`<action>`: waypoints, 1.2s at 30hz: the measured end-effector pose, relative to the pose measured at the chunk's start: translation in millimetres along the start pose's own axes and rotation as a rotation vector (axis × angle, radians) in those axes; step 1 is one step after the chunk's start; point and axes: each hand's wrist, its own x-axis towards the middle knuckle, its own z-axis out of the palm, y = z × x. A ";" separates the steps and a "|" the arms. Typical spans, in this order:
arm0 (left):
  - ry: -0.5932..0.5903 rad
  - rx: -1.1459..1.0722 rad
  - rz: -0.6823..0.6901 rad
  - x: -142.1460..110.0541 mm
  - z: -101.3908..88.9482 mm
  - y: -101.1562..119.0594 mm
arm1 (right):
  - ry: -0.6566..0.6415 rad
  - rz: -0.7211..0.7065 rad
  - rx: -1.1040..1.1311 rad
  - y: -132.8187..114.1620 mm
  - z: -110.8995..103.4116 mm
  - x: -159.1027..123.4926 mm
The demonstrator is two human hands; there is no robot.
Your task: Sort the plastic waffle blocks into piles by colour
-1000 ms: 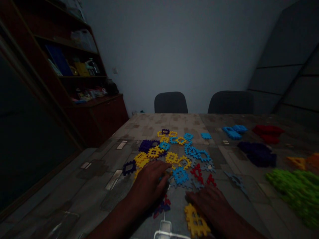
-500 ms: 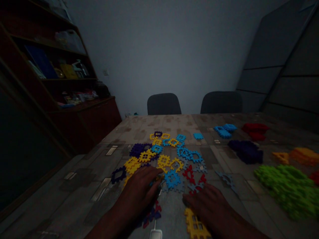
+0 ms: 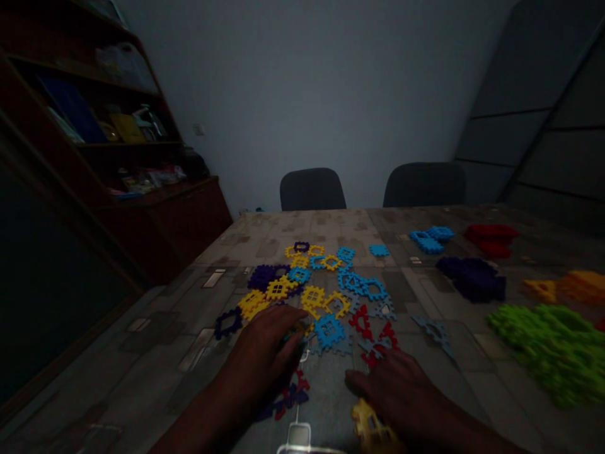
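Note:
My left hand (image 3: 265, 340) curls over the near edge of a loose pile of toothed plastic building pieces. Its fingers and thumb close around something partly yellow that I cannot make out. Just beyond are a light blue window piece (image 3: 329, 330) and a yellow window piece (image 3: 314, 296). My right hand (image 3: 397, 384) reaches palm down, thumb apart, its fingertips at a grey piece (image 3: 375, 345) lying by red pieces (image 3: 362, 321). A yellow piece with square holes (image 3: 371, 425) shows below its thumb, partly covered by the hand. Purple and red pieces (image 3: 288, 400) lie beside my left wrist.
To the right lie groups of green (image 3: 543, 347), purple (image 3: 472, 277), red (image 3: 491, 238), orange (image 3: 583, 287) and light blue pieces (image 3: 431, 238). A single grey piece (image 3: 435, 334) rests right of my right hand. Two chairs (image 3: 312, 189) stand behind the table.
My view has tipped and shifted slightly. The yellow piece by my right hand sits at a different tilt, and the grey piece at its fingertips shows more clearly. My left hand has barely moved.

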 end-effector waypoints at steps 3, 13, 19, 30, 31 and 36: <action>0.000 0.000 0.007 1.0 -2.4 1.5 | 0.012 -0.019 -0.014 -2.0 -1.9 2.9; 0.029 0.035 0.023 0.6 -6.0 -19.6 | -0.057 -0.097 0.011 -1.2 -21.0 12.2; -0.005 0.049 0.000 0.5 -7.8 -24.0 | -0.033 -0.036 0.056 -2.1 -9.9 9.8; -0.116 0.037 0.009 4.6 -13.0 -13.8 | 0.015 -0.052 0.154 4.6 -8.6 4.3; -0.124 0.033 0.002 4.7 -13.4 -13.3 | -0.007 -0.051 0.153 4.7 -9.9 3.9; -0.124 -0.015 -0.020 5.2 -15.7 -13.2 | -0.034 -0.032 0.114 4.5 -6.6 -1.0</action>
